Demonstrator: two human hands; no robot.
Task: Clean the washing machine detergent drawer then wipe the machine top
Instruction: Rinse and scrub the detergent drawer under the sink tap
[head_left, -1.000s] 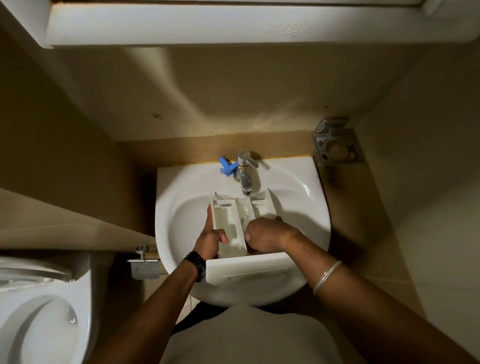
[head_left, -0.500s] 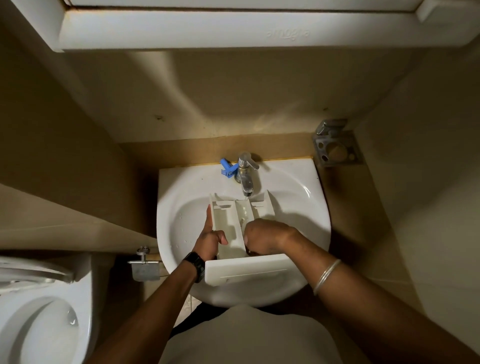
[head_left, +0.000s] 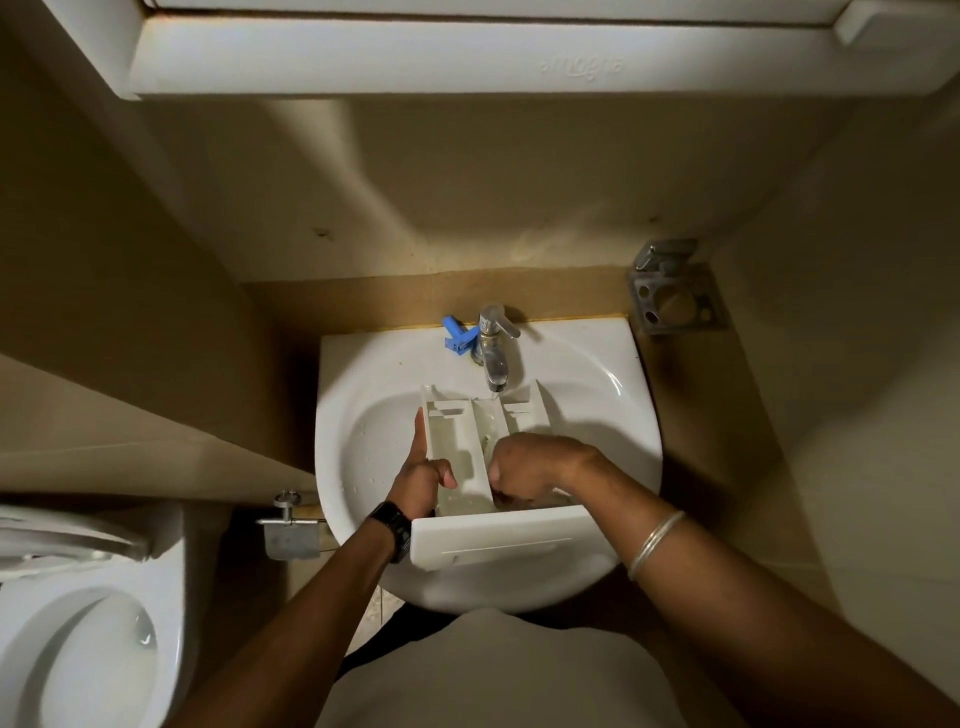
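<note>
Drawer: detergent drawer (head_left: 493, 540) is lying in the sink (head_left: 587, 374), front panel nearest.
Left hand: left hand (head_left: 421, 480) is bracing the left wall, thumb hooked inside, forefinger lying along it.
Right hand: right hand (head_left: 530, 465) is working curled in the right compartment; contents hidden.
Tap: tap (head_left: 493, 353) is running into the far end.
Advice: holding steady, scrubbing corners toward the stream.

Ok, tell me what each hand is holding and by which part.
The left hand grips the detergent drawer by its left side wall, thumb hooked inside. The right hand is curled down in the right compartment; whether it holds anything cannot be told.
</note>
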